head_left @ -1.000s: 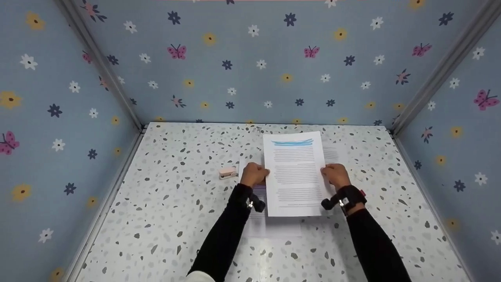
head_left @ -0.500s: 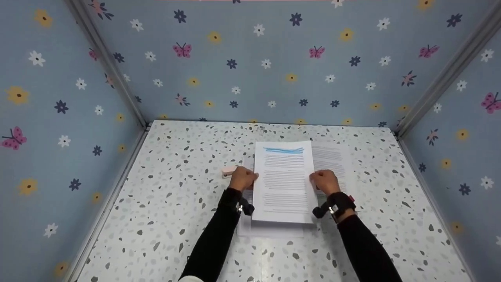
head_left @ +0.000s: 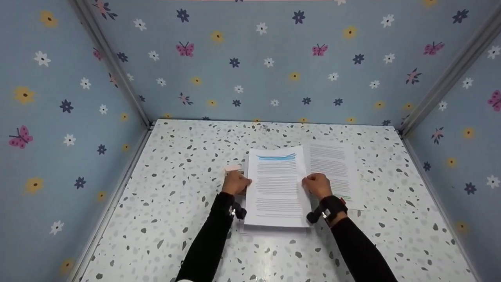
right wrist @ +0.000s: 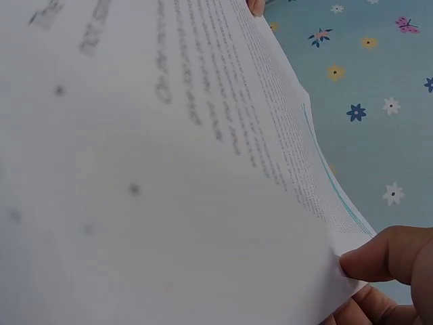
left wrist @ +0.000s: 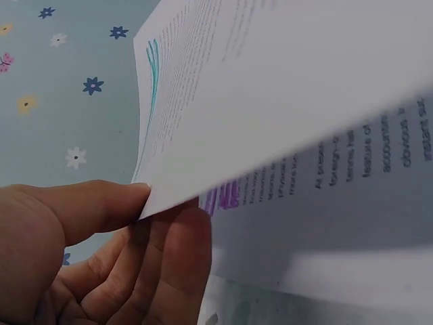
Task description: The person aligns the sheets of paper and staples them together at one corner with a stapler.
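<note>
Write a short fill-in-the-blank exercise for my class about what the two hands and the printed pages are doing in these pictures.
1. Both hands hold a stack of printed pages whose top sheet has a heading marked in ____.
2. The left hand pinches the stack's ____ edge.
3. A second printed sheet lies flat on the speckled table to the ____ of the held stack.
4. A small pink stapler lies just beyond the ____ hand.

Missing words: blue; left; right; left

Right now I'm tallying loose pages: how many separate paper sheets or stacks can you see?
3: the held stack between left hand and right hand; a sheet lying to its right; another sheet beneath it. More may be hidden underneath.
</note>
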Demonstrator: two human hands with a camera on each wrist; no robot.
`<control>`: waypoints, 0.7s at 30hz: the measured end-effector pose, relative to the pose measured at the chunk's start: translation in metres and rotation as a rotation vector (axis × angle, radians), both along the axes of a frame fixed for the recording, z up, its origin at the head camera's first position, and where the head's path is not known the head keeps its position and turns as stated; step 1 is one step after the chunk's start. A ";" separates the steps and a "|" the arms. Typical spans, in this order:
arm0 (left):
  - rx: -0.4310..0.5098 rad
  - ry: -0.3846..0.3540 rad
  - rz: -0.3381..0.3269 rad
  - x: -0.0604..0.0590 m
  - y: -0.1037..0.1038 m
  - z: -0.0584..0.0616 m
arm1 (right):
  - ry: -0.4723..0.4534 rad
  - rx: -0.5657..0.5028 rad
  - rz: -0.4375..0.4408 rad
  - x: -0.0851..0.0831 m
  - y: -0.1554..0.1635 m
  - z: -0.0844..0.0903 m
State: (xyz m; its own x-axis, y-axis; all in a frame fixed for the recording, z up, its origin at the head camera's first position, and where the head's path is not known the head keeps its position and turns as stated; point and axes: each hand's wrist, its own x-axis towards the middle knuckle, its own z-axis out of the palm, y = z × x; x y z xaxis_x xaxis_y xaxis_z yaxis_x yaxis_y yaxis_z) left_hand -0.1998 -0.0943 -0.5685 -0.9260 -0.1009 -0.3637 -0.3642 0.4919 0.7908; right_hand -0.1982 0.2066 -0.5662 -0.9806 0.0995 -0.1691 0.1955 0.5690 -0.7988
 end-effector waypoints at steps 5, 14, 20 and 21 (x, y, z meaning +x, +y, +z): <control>0.016 -0.005 0.007 0.005 -0.007 -0.009 | 0.009 0.053 0.007 0.005 -0.006 -0.006; -0.035 -0.027 0.019 0.012 -0.014 -0.016 | 0.008 0.067 0.017 0.012 -0.015 -0.016; 0.014 -0.122 0.051 0.009 -0.015 -0.019 | 0.001 0.097 0.014 0.010 -0.017 -0.018; 0.015 -0.131 0.051 0.009 -0.015 -0.020 | 0.000 0.102 0.014 0.010 -0.018 -0.017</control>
State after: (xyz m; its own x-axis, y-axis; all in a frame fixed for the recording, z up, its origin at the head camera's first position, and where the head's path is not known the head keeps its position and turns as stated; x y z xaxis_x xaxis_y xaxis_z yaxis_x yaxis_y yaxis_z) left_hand -0.1908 -0.1091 -0.5883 -0.8643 -0.1404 -0.4830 -0.4891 0.4584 0.7421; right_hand -0.1885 0.1890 -0.5835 -0.9820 0.1028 -0.1587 0.1870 0.6500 -0.7366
